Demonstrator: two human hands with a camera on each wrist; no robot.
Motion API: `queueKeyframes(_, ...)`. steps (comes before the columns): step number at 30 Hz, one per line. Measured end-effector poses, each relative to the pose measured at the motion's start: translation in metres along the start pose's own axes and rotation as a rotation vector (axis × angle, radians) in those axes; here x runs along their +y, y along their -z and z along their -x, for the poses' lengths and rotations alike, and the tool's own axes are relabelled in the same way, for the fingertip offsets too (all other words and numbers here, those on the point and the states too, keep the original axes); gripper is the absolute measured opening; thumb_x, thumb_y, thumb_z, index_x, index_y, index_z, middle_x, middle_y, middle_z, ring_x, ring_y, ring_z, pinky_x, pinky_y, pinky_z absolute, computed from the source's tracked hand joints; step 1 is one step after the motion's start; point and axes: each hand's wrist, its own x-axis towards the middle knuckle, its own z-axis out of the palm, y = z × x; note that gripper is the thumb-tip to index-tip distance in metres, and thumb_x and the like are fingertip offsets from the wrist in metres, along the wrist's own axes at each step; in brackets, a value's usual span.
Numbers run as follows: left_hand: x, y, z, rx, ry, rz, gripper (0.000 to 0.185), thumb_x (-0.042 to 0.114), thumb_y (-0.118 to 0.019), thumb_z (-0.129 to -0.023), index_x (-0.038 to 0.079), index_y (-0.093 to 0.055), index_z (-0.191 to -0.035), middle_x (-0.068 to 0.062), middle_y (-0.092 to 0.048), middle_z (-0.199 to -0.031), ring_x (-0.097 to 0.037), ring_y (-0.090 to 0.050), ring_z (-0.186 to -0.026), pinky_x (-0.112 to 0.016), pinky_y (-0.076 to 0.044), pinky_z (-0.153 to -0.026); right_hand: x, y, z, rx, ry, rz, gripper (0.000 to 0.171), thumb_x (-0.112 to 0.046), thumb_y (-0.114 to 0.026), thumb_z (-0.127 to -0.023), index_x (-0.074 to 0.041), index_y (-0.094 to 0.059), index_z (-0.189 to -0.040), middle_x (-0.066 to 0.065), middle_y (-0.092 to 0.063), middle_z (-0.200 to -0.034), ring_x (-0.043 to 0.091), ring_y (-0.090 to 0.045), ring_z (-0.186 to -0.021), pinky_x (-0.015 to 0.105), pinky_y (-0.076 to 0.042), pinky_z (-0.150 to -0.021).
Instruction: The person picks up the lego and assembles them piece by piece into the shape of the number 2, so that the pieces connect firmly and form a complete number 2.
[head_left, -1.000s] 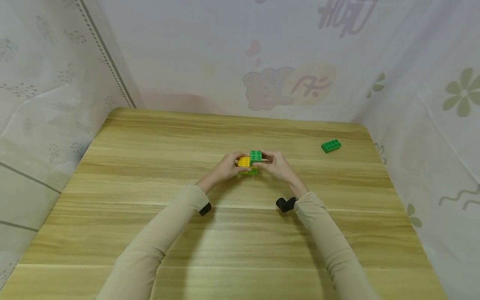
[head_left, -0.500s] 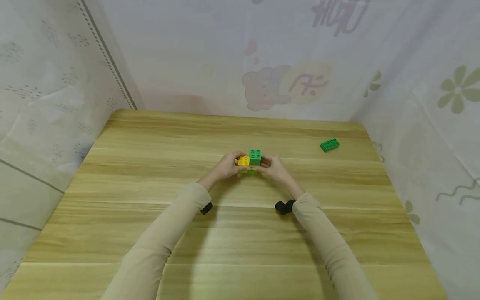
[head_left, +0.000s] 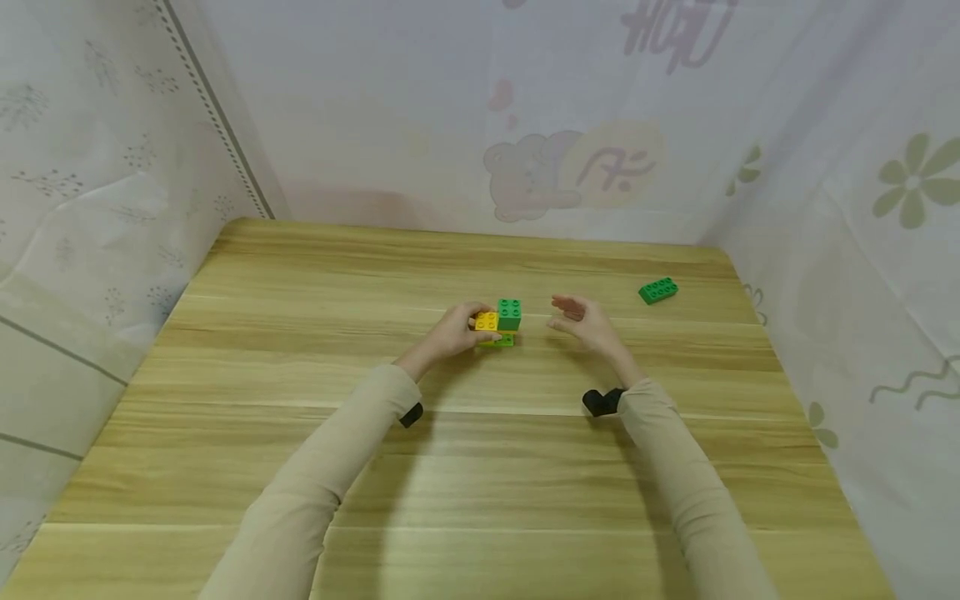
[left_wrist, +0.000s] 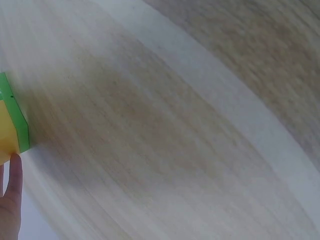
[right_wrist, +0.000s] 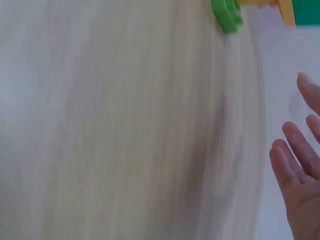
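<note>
My left hand [head_left: 453, 332] grips a small stack of toy building bricks from its left side, thumb in front. The stack has a light green brick [head_left: 507, 341] at the bottom, a yellow brick [head_left: 486, 322] above it, and a green brick [head_left: 509, 315] with a square top at the upper right. In the left wrist view a fingertip touches the yellow brick [left_wrist: 7, 134]. To the right of the stack, apart from it, is my right hand [head_left: 591, 325], its fingers spread and holding nothing. The right wrist view shows those fingers [right_wrist: 297, 155] away from the bricks.
A longer green brick [head_left: 658, 291] lies on the wooden table [head_left: 480, 467] at the back right, beyond my right hand. Printed cloth [head_left: 420, 108] hangs behind the table and along both sides. A black wrist device [head_left: 602, 402] shows under the right sleeve.
My right hand has let go of the stack and moved to the right, its fingers opening. The left hand stays on the bricks, nearly still.
</note>
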Motion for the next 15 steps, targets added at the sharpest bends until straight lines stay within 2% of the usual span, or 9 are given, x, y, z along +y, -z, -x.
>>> queueKeyframes(4,-0.002,0.001,-0.001,-0.004,0.023,-0.006,0.048,0.018,-0.065,-0.085,0.001,-0.050,-0.126,-0.015,-0.055,-0.120,-0.024,-0.055,-0.103,-0.034,-0.050,-0.087,0.006,0.013,-0.002,0.036,-0.028,0.013,0.055,-0.012,-0.063,-0.086,0.003,-0.039,-0.134,0.024,-0.043,-0.136,0.037,-0.038,-0.127,0.045,-0.029,-0.108)
queueKeyframes(15,-0.001,0.000,0.000,-0.003,-0.013,-0.016,0.047,0.019,-0.066,-0.084,-0.001,-0.050,-0.124,-0.016,-0.056,-0.119,-0.024,-0.055,-0.103,-0.035,-0.048,-0.090,0.028,0.040,-0.006,0.133,-0.053,0.061,0.057,-0.009,-0.063,-0.085,0.003,-0.038,-0.135,0.027,-0.039,-0.138,0.039,-0.034,-0.129,0.048,-0.027,-0.108)
